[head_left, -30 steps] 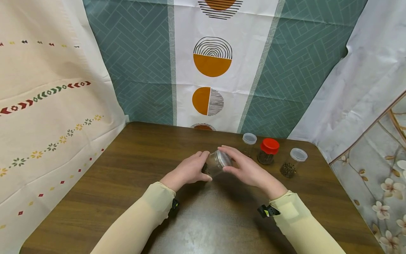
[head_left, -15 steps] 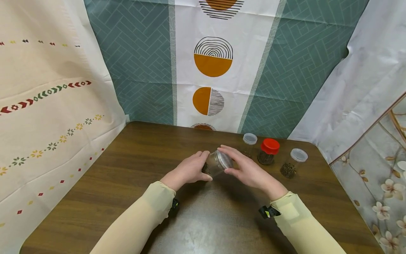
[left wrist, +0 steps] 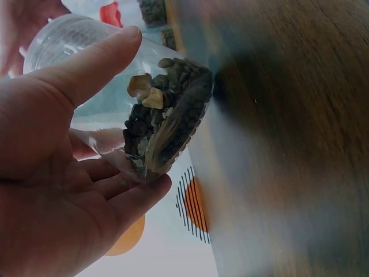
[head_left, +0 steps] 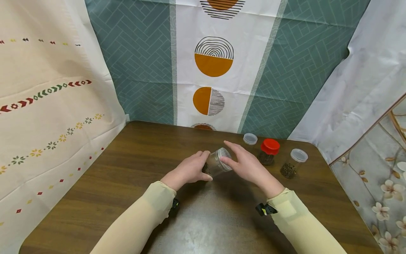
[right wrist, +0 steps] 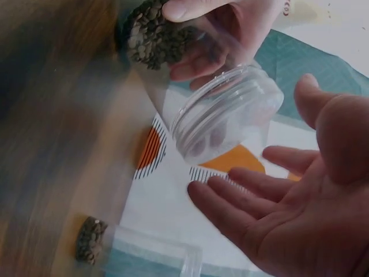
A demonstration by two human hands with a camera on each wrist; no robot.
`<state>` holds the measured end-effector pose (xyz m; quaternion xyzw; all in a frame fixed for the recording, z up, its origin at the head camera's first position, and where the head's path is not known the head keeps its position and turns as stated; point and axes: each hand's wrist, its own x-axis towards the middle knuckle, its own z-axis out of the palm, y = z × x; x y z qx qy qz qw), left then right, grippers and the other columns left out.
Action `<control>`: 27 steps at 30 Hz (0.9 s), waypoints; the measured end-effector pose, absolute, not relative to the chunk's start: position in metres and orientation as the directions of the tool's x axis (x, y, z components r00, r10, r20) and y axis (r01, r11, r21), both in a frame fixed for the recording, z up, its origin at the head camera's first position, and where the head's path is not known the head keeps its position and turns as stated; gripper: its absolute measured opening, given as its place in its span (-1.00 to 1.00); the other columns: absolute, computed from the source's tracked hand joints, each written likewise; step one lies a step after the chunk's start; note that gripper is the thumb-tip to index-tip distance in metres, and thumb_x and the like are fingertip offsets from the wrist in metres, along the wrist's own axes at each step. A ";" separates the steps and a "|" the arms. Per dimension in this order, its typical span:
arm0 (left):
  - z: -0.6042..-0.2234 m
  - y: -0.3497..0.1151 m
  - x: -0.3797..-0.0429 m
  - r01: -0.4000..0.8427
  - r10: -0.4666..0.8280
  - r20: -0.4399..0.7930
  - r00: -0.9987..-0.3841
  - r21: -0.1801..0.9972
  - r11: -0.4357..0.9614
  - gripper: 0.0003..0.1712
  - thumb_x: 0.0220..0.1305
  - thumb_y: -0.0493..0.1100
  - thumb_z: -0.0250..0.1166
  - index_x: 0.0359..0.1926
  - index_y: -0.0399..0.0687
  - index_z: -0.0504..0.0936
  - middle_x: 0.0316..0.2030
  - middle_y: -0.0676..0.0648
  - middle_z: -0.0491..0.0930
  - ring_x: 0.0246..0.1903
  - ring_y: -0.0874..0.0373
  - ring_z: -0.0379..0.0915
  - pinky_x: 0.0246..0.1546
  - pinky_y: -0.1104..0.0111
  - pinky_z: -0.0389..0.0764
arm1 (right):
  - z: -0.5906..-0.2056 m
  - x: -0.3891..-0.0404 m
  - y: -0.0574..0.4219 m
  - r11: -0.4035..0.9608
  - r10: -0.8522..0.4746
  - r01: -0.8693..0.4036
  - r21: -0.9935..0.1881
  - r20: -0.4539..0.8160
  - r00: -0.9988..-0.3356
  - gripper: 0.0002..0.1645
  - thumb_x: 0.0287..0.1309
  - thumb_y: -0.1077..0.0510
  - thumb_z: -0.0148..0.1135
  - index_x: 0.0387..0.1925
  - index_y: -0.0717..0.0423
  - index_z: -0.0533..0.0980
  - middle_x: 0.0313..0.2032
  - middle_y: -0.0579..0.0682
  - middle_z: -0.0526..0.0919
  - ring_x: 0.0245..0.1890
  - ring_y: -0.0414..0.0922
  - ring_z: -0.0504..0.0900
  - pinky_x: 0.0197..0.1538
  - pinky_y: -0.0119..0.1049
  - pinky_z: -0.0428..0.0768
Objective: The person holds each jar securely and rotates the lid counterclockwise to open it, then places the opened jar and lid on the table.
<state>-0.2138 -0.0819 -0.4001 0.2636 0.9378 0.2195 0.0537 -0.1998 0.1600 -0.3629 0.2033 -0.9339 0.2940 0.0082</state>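
Right wrist view showed the right hand (right wrist: 288,202) released, just beside the tilted clear jar (right wrist: 228,118) the left hand (head_left: 190,171) clasped; dark pellets (right wrist: 153,34) could spill (lid looked absent).

Two bare hands, left hand (head_left: 189,171) and right hand (head_left: 246,165), emerge from long, close-fitting pale yellow sleeves (head_left: 144,215); a small black device with a strap sits at each wrist
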 end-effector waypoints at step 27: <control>-0.400 -0.083 -0.212 0.484 0.527 0.020 -0.850 0.425 0.765 0.08 0.30 0.06 0.67 0.60 -0.25 0.29 0.36 -0.30 0.51 0.27 -0.15 0.57 0.27 -0.03 0.63 | -0.368 -0.200 0.157 0.741 -0.405 -0.367 -0.562 0.063 -0.912 -0.14 0.61 -0.12 0.31 0.71 0.08 0.26 0.52 0.20 0.47 0.37 0.20 0.59 0.38 0.25 0.55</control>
